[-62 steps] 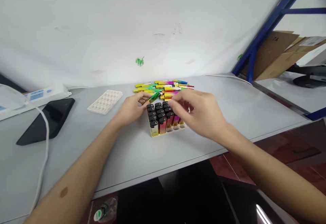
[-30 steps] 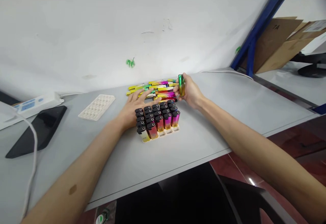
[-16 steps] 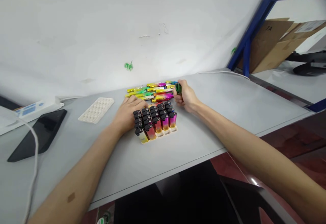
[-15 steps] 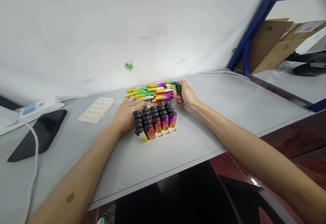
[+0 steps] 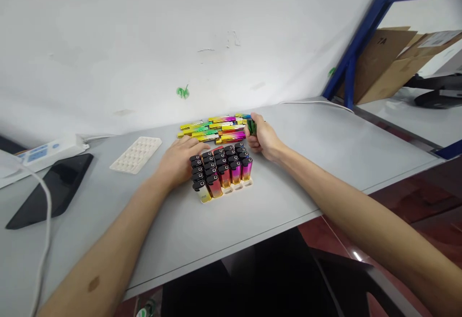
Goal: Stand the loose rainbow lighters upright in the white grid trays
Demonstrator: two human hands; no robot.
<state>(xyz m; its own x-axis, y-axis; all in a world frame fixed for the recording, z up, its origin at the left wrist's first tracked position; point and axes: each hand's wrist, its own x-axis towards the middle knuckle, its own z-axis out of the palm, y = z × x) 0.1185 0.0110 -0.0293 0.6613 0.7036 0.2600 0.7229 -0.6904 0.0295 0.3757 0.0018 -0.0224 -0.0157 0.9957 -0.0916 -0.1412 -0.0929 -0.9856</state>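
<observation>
A pale tray [image 5: 227, 193] holds several upright lighters [image 5: 220, 170] with black tops and shiny yellow, red and purple bodies. Some slots along its front edge hold nothing. My left hand [image 5: 182, 159] rests at the tray's left rear side, fingers stretched toward the lighters; their tips are partly hidden, and I see nothing held in it. Behind the tray, more metallic lighters [image 5: 216, 128] lie in a pile against the wall. At the pile's right end, my right hand [image 5: 263, 136] is closed around a green lighter [image 5: 251, 126], mostly covered by the fingers.
Another pale slotted tray [image 5: 136, 155] lies to the left. Further left are a black phone [image 5: 54, 189], a white power strip [image 5: 54, 148] and a white cable [image 5: 46, 221]. A white wall [image 5: 231, 67] bounds the back; cardboard boxes [image 5: 390, 67] stand beyond the blue frame [image 5: 361, 38].
The view has shifted slightly. Both hands stay in nearly the same places, the right one still closed around the green lighter.
</observation>
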